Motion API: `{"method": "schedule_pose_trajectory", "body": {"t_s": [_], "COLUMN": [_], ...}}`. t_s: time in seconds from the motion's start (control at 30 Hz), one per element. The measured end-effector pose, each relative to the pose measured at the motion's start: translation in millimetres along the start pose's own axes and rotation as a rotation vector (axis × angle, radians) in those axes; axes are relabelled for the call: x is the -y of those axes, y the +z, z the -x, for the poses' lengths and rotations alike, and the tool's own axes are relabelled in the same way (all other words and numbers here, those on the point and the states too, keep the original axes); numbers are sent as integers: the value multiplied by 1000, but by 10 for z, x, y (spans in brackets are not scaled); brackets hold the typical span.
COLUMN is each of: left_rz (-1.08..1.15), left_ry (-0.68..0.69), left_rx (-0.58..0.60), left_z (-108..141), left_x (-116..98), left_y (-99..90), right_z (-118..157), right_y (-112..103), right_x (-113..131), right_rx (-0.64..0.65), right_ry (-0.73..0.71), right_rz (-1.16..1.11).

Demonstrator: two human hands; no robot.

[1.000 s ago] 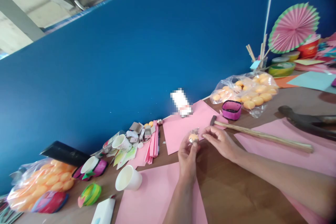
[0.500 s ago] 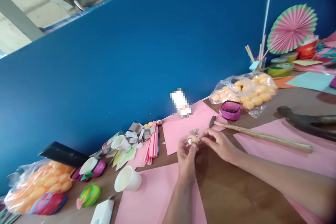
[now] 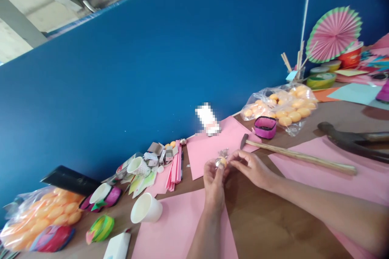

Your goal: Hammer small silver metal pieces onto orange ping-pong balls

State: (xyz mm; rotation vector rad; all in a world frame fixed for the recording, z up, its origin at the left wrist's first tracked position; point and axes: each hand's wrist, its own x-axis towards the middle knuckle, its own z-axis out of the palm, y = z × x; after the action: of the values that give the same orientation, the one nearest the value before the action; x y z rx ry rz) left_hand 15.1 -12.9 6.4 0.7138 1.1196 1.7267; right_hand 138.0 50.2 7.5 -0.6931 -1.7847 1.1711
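My left hand point(image 3: 214, 186) grips a small orange ball point(image 3: 223, 161) partly covered with shiny silver bits, whose kind is too small to tell. Close on its right, my right hand point(image 3: 252, 169) has thumb and forefinger pinched together at the ball's edge; anything between those fingertips is too small to make out. Just beyond the ball, a little heap of silvery pieces point(image 3: 224, 152) lies on a pink paper sheet point(image 3: 200, 156). Another pink sheet point(image 3: 170, 226) stretches under my left forearm.
A hammer point(image 3: 298, 155) lies right of my hands, near a purple ring-shaped box point(image 3: 265, 131) and a bag of orange balls point(image 3: 291, 107). Leftward stand a white paper cup point(image 3: 146, 209), a green-yellow ring point(image 3: 103, 228) and another ball bag point(image 3: 45, 214). A blue wall point(image 3: 136, 68) rises behind.
The whole view has shifted slightly, with things appearing a little further left. My right fingertips have come closer to the ball, which has turned a little in my left hand.
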Motion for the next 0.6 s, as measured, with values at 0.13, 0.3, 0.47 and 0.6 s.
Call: {"method": "schedule_pose_trajectory", "body": {"t_s": [0.13,0.3,0.47,0.6], "left_rz": [-39,4,75,109], "left_ry": [6,-39,-56,-25], "left_rx": [13,52,84,46], "left_z": [-8,-18,-10,-7], "left_x": [5,24,5,-10], "left_y": [-17,-52,-22,8], "right_z": [7,3,-13,-16], "right_y": [3,-5,-6,-1], "right_x": [5,22,-5,-25], "right_rx": [2,-13,-25,-42], "right_ry": [12,17,54,134], "right_rz": [-13,-3,-21,-77]}}
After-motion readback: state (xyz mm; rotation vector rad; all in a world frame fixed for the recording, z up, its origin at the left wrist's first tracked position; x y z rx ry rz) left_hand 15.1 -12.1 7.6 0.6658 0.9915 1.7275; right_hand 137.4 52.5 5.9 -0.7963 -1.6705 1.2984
